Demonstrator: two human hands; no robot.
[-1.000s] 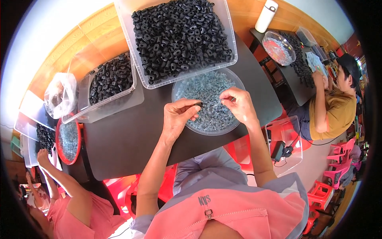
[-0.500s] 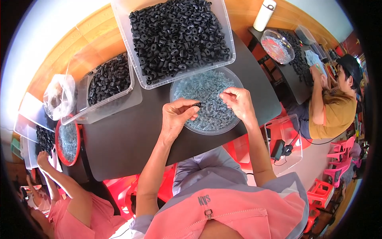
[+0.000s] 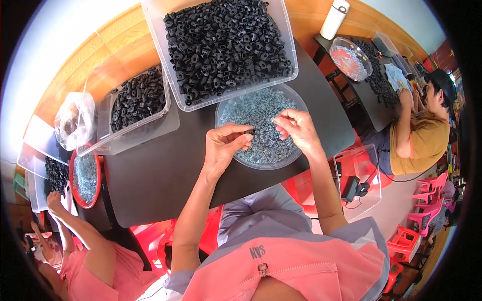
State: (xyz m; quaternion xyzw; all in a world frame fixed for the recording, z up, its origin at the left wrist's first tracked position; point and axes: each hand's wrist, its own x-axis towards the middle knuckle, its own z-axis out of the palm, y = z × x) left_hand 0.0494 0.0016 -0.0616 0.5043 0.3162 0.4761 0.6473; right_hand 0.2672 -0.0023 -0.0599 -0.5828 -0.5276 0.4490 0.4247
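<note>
My left hand (image 3: 224, 144) pinches a small black plastic part (image 3: 250, 132) between thumb and fingertips, above the near left side of a round clear bowl. My right hand (image 3: 300, 129) is closed in a pinch over the right half of the same bowl; whatever sits between its fingertips is too small to make out. Pale blue-grey, spring-like pieces (image 3: 263, 150) fill the bowl (image 3: 235, 161). Just beyond the bowl, partly over its far rim, stands a large clear bin (image 3: 293, 65) heaped with black plastic parts (image 3: 226, 47).
A second clear bin (image 3: 173, 120) of black parts stands left on the dark table (image 3: 150, 185). Farther left are a plastic bag (image 3: 75, 120) and a red-rimmed bowl (image 3: 99, 185). Co-workers sit on both sides. A white bottle (image 3: 334, 20) stands on the right-hand table.
My right hand has shifted slightly left, closer to my left hand. My left hand stays put with the black part. The co-worker at right has moved their hands a little.
</note>
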